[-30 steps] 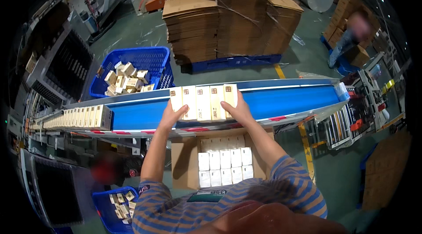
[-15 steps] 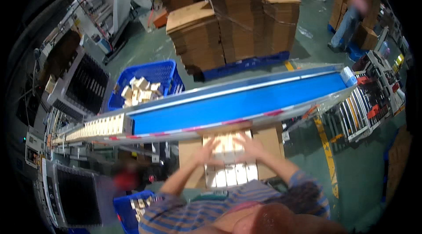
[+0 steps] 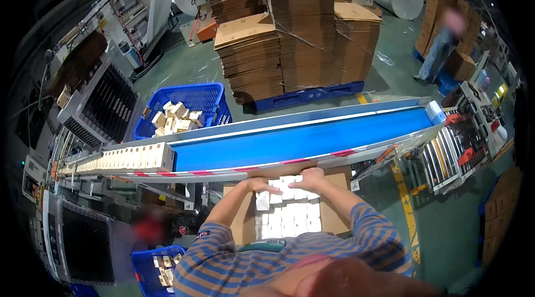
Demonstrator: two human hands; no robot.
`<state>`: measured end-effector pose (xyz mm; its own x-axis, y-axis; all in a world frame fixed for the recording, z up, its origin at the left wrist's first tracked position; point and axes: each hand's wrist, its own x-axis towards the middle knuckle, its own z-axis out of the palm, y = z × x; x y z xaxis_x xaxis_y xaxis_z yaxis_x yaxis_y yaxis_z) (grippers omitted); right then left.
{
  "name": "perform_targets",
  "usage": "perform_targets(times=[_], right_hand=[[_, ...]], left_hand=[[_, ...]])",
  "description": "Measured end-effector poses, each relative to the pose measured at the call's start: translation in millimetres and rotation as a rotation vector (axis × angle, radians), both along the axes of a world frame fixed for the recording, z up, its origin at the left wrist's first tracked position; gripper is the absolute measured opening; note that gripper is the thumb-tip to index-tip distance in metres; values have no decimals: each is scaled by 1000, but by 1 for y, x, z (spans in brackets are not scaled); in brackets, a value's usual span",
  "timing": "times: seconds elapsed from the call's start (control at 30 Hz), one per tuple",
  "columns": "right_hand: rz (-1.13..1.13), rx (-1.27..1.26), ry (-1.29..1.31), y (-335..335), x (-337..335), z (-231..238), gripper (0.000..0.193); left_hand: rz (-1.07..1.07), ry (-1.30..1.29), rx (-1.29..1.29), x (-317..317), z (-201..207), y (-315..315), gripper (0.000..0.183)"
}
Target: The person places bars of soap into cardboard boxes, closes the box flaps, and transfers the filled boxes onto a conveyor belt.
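An open cardboard carton (image 3: 337, 196) sits in front of me, against the near side of the conveyor. Rows of small white packs (image 3: 290, 218) fill its middle. At its far end, my left hand (image 3: 262, 186) curls around the left of the far group of packs, its thumb pointing inward over them. My right hand (image 3: 310, 180) grips the same group from the right, thumb also inward. Most of my other fingers are hidden behind the packs or at the carton's far edge.
A blue conveyor belt (image 3: 301, 133) crosses ahead, with a row of cream packs (image 3: 134, 157) at its left. Blue baskets of loose packs stand beyond it (image 3: 220, 96) and at lower left (image 3: 146, 283). Behind are stacked flat cartons (image 3: 304, 40). A person (image 3: 443, 40) stands far right.
Both hands have gone from spread fingers over the packs to a closer grip at the carton's far end. More white packs show uncovered nearer me.
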<state>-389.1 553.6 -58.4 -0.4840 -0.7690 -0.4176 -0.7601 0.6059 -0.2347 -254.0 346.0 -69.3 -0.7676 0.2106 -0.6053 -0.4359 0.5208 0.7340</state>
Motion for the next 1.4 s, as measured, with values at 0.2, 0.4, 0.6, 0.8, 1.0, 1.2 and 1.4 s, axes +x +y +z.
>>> perform_targets(times=[0.2,0.4,0.6,0.8,1.0,1.2,1.4], right_hand=[[62,-244,263,26,42,10,78],[182,-287,167,41,62,-61,82],[200,-607,18,33,52,-7,66],[35,-1000,341,14,37,39,65],[227,-546,106,85,101,-13,60],[-59,-483,122,162,102,-93,69],[-582,-539,-600,234,56,-100,67]], left_hand=[[-151,407,-840,51,30,42,97],[-154,365,-843,54,-53,73,96],[7,518,-548,91,2,81,83],[-158,198,-355,173,-1,172,43],[-254,151,-756,205,33,206,25],[147,584,-883,140,1,151,56],[248,585,-988,104,-46,162,88]])
